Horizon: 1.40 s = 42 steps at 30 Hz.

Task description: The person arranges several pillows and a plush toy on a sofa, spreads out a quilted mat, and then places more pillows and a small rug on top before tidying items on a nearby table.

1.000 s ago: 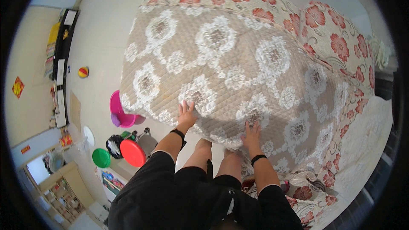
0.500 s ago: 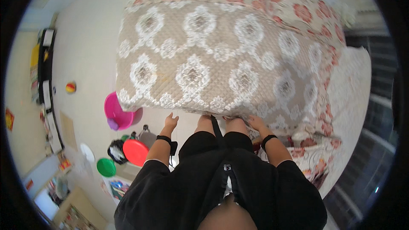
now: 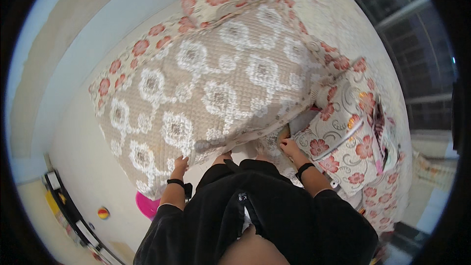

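Quilt (image 3: 206,99) lies over a floral sheet (image 3: 140,47) — left hand (image 3: 180,163) loosely spread, seemingly empty, by its edge; right hand (image 3: 290,147) curled, grip unclear. Even, flat-palmed pressure suits such quilting.

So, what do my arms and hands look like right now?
Your left hand and right hand are ungloved. Each wrist wears a narrow black band: the left band has a dark, boxy piece beside it, while the right band looks plain. Both arms have loose, black short sleeves.
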### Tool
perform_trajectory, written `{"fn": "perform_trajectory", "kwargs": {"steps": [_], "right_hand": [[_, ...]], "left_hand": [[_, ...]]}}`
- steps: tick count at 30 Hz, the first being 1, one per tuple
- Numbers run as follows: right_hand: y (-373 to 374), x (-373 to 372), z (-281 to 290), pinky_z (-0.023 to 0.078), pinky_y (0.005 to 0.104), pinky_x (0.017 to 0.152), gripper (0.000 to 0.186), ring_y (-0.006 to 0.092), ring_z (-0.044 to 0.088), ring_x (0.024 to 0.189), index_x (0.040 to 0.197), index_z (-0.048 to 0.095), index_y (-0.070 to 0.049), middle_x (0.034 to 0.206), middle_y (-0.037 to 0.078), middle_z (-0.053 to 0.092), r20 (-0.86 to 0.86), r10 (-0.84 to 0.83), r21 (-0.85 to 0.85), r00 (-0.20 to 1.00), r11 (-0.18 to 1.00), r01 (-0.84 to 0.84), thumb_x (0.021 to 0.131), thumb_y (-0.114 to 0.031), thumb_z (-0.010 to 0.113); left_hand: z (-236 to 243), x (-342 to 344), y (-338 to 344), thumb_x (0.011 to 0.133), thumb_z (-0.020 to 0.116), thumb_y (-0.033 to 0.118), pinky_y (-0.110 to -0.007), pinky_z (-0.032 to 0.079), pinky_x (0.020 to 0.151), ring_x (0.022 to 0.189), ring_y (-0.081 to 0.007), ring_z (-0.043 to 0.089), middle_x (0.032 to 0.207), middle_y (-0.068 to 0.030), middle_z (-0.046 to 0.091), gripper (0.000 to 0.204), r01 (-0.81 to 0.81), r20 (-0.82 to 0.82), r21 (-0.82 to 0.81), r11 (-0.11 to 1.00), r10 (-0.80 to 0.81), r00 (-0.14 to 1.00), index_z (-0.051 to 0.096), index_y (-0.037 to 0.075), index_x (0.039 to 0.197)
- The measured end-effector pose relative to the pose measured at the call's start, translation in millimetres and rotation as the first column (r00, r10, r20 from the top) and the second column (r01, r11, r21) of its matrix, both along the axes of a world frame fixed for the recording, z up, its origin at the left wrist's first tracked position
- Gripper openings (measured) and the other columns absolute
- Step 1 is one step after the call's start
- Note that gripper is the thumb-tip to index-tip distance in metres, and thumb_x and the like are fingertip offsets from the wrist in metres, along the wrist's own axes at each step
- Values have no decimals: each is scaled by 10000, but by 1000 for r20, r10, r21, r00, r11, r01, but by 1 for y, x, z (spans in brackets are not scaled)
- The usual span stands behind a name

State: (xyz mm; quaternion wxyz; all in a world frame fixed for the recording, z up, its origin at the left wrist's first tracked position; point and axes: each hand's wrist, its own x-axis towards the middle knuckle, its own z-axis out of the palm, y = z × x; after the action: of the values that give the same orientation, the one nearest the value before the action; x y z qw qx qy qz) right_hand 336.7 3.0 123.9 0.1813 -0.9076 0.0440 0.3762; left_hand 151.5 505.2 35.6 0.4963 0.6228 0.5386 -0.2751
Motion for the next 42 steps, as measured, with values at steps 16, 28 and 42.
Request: {"fn": "perform_trajectory", "kwargs": {"steps": [16,28,42], "right_hand": [[-404,-33,257,359,490,944,583,418,416,1161,1232,493,-100,1305,175,418,995,97,-49,-17,630,775,710,-258,700],[-458,22,279,464,364,823,342,282,602,939,1069,585,-44,1036,134,623,820,-563,554,-99,740,381,728,-25,570],[-47,40,295,475,334,746,323,266,604,941,977,588,-20,1030,142,612,689,-93,570,719,683,-458,664,46,636]], "left_hand": [[135,243,-439,811,605,287,-349,474,830,1002,-319,597,1140,-252,567,566,777,494,360,516,-812,310,463,-49,1244],[284,223,-571,882,591,289,-329,450,872,1021,-195,559,1206,-179,535,568,885,791,86,458,-572,219,386,3,1328],[312,113,-317,900,545,323,-297,385,912,1036,-188,515,1147,-68,581,395,142,816,247,959,-285,503,565,31,1166]]}}
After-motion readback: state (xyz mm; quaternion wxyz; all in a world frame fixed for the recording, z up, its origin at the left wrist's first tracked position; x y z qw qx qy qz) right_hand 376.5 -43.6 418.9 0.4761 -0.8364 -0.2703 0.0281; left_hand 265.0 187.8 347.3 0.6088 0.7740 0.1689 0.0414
